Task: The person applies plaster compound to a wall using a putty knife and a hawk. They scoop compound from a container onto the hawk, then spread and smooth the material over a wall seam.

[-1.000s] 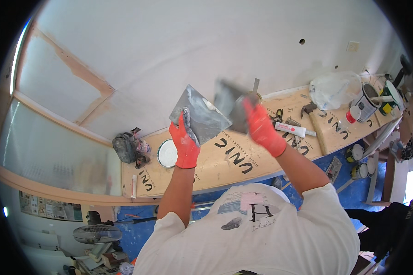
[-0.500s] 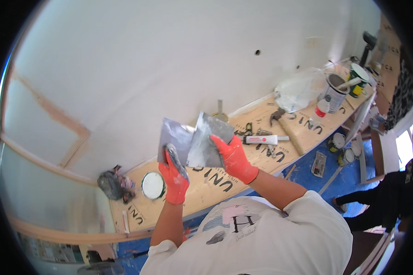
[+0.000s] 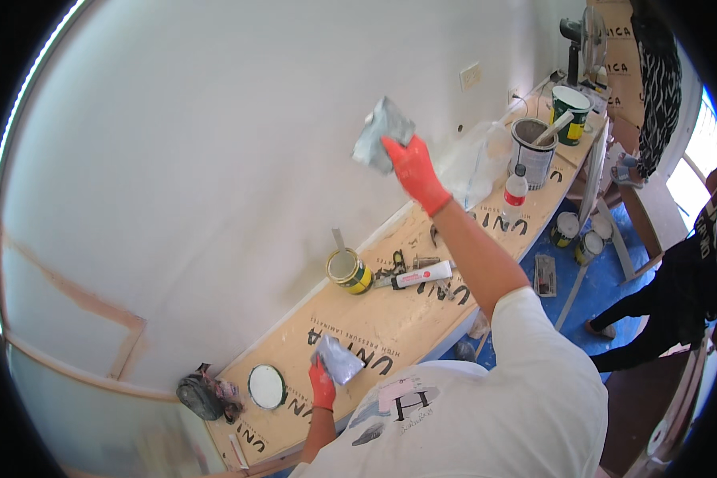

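Observation:
My right hand (image 3: 416,171), in an orange-red glove, is raised at the white wall (image 3: 239,143). It is closed on a flat metal putty spreader (image 3: 382,137) with pale filler smeared on its face. Whether the blade touches the wall I cannot tell. Low over the workboard, my left hand (image 3: 323,385), gloved alike, grips a second flat metal putty spreader (image 3: 340,360), also smeared. A round white lid or tub (image 3: 267,387) sits to the left of that hand. Up the board stands an open can (image 3: 349,271) of grey paste with a stick-like handle in it.
On the wooden board (image 3: 295,350) lie a white tube (image 3: 422,275) and a dark bag (image 3: 201,394). Farther right stand a bottle (image 3: 515,195), a large open can (image 3: 532,151) and a green can (image 3: 570,111). A person in dark clothes (image 3: 661,295) stands at the right.
The two spreaders have come apart. My right hand has risen up and away toward the wall with one; my left has dropped lower over the board with the other. The view has shifted.

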`<state>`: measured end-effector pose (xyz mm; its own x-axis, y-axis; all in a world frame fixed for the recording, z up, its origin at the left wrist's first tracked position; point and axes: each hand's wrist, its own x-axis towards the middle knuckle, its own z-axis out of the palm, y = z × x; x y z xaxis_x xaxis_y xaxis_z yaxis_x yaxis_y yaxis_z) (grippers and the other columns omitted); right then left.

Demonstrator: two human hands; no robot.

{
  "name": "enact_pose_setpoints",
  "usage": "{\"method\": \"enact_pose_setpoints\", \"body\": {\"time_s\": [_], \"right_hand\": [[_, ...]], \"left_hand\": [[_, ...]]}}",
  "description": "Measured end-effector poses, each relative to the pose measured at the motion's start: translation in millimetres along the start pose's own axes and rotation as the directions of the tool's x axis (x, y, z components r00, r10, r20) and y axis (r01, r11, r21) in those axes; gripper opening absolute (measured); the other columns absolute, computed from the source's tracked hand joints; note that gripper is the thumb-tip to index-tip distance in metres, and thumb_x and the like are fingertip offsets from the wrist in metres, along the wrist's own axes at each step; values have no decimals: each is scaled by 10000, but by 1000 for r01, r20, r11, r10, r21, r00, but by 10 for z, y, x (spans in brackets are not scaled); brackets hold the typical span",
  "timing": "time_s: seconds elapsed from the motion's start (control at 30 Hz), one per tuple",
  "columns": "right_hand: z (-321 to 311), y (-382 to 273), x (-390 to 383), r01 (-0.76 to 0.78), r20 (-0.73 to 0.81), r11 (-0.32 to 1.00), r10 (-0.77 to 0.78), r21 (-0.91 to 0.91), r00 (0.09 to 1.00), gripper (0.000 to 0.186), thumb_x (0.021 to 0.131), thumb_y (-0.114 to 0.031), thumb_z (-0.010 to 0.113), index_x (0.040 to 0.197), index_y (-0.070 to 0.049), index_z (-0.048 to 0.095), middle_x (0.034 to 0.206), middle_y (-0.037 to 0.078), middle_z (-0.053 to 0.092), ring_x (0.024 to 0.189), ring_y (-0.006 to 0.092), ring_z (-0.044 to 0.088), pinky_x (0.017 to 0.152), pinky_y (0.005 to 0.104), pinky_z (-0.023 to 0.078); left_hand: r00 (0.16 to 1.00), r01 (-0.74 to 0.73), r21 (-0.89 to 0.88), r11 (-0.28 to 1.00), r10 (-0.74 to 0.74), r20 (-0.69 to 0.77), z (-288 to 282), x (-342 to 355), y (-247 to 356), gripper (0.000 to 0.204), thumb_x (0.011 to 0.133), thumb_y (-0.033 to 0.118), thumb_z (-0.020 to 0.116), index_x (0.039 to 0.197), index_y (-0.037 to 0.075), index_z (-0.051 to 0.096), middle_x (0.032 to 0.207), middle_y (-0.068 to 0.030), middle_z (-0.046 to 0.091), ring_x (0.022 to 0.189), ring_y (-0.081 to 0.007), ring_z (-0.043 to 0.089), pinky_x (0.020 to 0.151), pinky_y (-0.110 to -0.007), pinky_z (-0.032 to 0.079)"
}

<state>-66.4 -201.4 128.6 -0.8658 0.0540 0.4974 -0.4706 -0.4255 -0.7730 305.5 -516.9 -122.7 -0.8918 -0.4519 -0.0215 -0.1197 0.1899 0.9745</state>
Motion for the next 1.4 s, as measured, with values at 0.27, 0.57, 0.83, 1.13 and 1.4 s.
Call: {"method": "enact_pose_setpoints", "body": {"time_s": [0.27, 0.57, 0.83, 1.13, 1.4], "right_hand": [[58, -167, 1585, 116, -35, 440, -321, -890, 946, 370, 940, -257, 530, 1251, -58, 520, 1030, 156, 677, 942, 321, 650, 794, 440, 507], [687, 317, 1156, 318, 186, 333, -374, -888, 909, 332, 922, -321, 555, 1195, -141, 611, 1047, 77, 660, 869, 325, 662, 772, 436, 516], [-115, -217, 1937, 185, 58, 445, -283, -876, 957, 310, 953, -349, 558, 1035, -77, 683, 945, 98, 688, 836, 307, 657, 800, 407, 513], [766, 311, 1045, 410, 247, 312, -450, -857, 858, 200, 893, -234, 591, 1075, -152, 600, 962, 65, 595, 876, 286, 605, 754, 420, 503], [844, 635, 789, 348, 223, 303, -378, -887, 898, 209, 916, -284, 596, 1049, -123, 607, 979, 97, 626, 902, 319, 636, 728, 445, 501]], "left_hand": [[957, 175, -419, 891, -255, -142, -9, -263, -603, 470, 1046, 314, 444, 1356, -36, 487, 1333, -141, 554, 1182, -231, 559, 1013, -356, 457], [966, 168, 323, 931, -90, -241, -303, -344, -921, 467, 1032, 284, 461, 1379, -28, 462, 1369, -178, 524, 1247, -285, 507, 1058, -383, 408], [993, -119, 766, 631, 87, 83, -344, -158, -674, 395, 1032, 236, 426, 1355, 18, 492, 1323, -204, 554, 1222, -336, 523, 1043, -414, 424], [992, -127, 752, 647, 84, 95, -289, -205, -658, 425, 1034, 278, 436, 1346, -5, 498, 1321, -197, 560, 1212, -322, 533, 1041, -401, 424], [988, -153, 791, 593, 116, 104, -270, -283, -491, 458, 1036, 315, 445, 1337, -26, 503, 1320, -191, 566, 1203, -310, 543, 1040, -390, 424]]}}
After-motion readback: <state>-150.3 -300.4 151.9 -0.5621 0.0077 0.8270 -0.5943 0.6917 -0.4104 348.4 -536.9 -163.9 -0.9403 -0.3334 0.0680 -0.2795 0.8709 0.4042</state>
